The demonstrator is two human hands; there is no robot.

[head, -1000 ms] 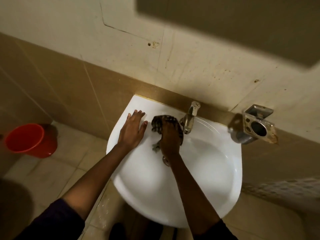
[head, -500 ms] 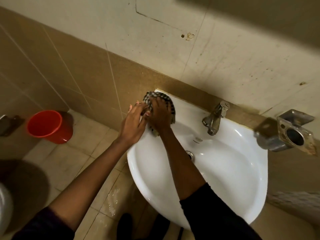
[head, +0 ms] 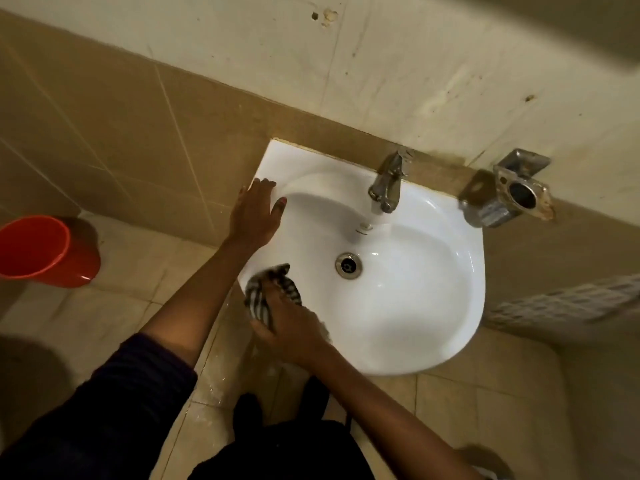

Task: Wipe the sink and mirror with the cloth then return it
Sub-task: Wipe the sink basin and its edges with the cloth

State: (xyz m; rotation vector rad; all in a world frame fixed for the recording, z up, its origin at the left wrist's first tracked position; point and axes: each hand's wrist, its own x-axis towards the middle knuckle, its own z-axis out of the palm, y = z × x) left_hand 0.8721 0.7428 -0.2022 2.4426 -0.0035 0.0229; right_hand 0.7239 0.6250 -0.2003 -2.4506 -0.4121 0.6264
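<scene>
Striped cloth [head: 273,292] now down at the sink's [head: 433,334] 8 o'clock rim, moved from 11 o'clock, right hand [head: 294,330] clamped on it, left hand [head: 254,213] flat, fingers spread, at 10 o'clock

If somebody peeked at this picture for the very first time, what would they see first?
Probably the big white sink fixed to the tan tiled wall, with a metal tap at its back and a drain in the middle. Next, the right hand pressing a striped cloth on the near left rim, while the left hand rests flat on the far left rim. A bright red bucket stands on the floor to the left.
</scene>
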